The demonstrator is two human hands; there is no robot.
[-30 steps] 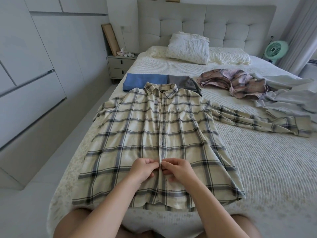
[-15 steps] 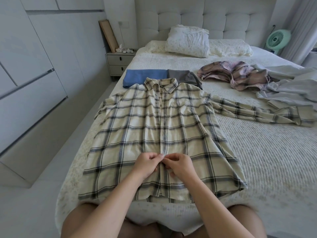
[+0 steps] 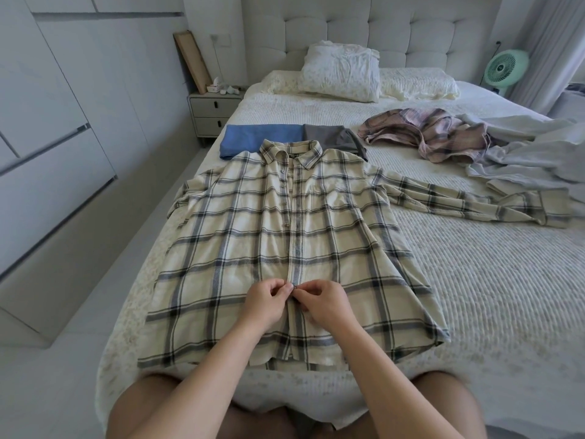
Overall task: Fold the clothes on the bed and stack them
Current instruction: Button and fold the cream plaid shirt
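On the bed (image 3: 474, 296), both hands pinch the plaid shirt (image 3: 237, 236) placket.

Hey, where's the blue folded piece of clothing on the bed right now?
In the head view, the blue folded garment lies on the bed's left side, just beyond the plaid shirt's collar, edge to edge with a grey folded garment on its right.

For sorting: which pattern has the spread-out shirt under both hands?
Cream shirt with dark grey-blue plaid checks; head view.
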